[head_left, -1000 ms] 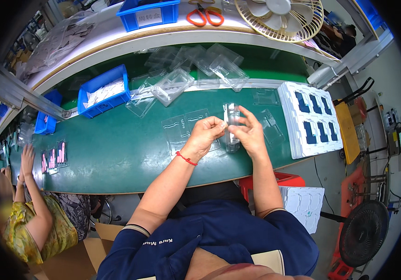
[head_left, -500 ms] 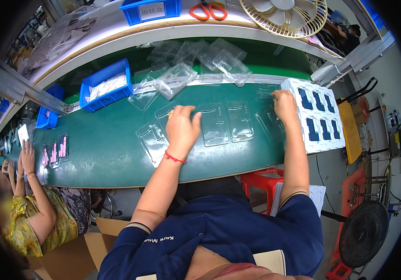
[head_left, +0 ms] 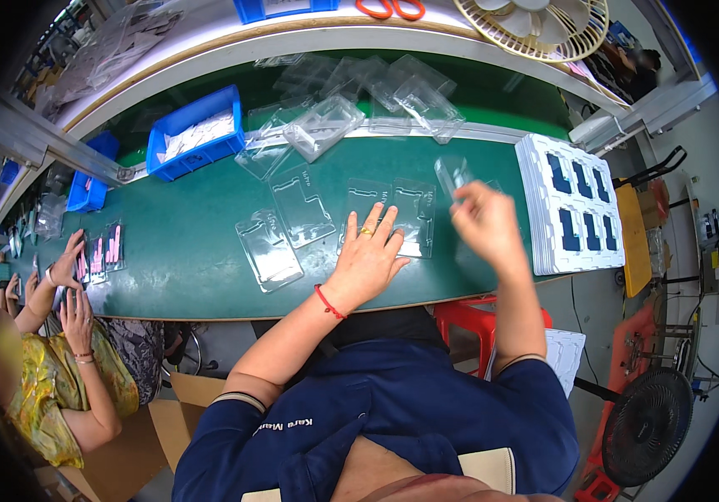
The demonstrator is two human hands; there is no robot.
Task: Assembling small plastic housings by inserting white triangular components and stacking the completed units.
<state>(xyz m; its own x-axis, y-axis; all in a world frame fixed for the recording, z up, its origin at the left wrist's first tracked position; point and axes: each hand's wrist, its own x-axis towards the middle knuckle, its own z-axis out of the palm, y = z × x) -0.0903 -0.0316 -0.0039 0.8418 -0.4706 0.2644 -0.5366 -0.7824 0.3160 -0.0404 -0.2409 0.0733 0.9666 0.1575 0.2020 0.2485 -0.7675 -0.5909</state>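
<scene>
My left hand (head_left: 366,258) lies with its fingers spread over a clear plastic tray (head_left: 368,194), touching or just above it. A second clear tray (head_left: 415,209) is right beside those fingers. Further left are two more clear trays, one nearer me (head_left: 269,255) and one behind it (head_left: 303,205). My right hand (head_left: 489,227), somewhat blurred, has its fingers pinched on a small clear plastic piece (head_left: 451,173) raised at an angle over the green table (head_left: 184,259). Behind that hand, another transparent item is mostly hidden.
White molded trays (head_left: 552,243) holding dark L-shaped parts are stacked at the right edge. At the back lie a blue bin (head_left: 196,138) of white slips and a loose pile of clear trays (head_left: 322,125). Pink pieces (head_left: 98,258) lie at left near a co-worker's hands (head_left: 75,309).
My left hand has moved right, from the left trays to the middle ones. My right hand has come left from beside the white trays, bringing the small clear piece. The middle trays sit closer to each other.
</scene>
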